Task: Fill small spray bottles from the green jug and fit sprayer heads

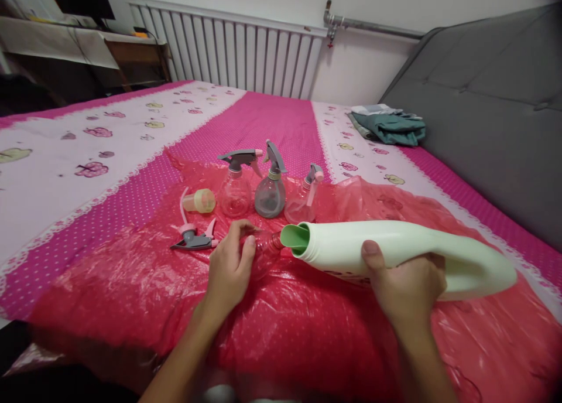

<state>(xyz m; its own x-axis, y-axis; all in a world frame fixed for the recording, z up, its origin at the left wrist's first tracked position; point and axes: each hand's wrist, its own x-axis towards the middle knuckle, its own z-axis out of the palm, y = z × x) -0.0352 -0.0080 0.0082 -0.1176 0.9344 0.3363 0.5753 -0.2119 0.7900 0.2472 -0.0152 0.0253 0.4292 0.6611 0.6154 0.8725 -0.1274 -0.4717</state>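
My right hand [406, 283] grips the handle of a pale green detergent jug [346, 242], which lies nearly level with its open mouth facing left. A green pouring spout [293, 237] shows in that mouth. Tilted toward it is a clear spray bottle without its top [266, 253], and my left hand [232, 259] is closed around its far side. The bottle's neck meets the spout; whether liquid is flowing I cannot tell. A loose grey and pink trigger sprayer [193, 239] lies to the left of my left hand, beside a small container with a yellowish cap [202, 201].
Behind my hands stand three spray bottles with triggers: a clear one [236, 195], a greyish one [270, 195] and another clear one [301, 201]. Red plastic sheeting [132, 280] covers the bed [276, 119]. Folded clothes [389, 126] lie by the grey headboard [492, 98].
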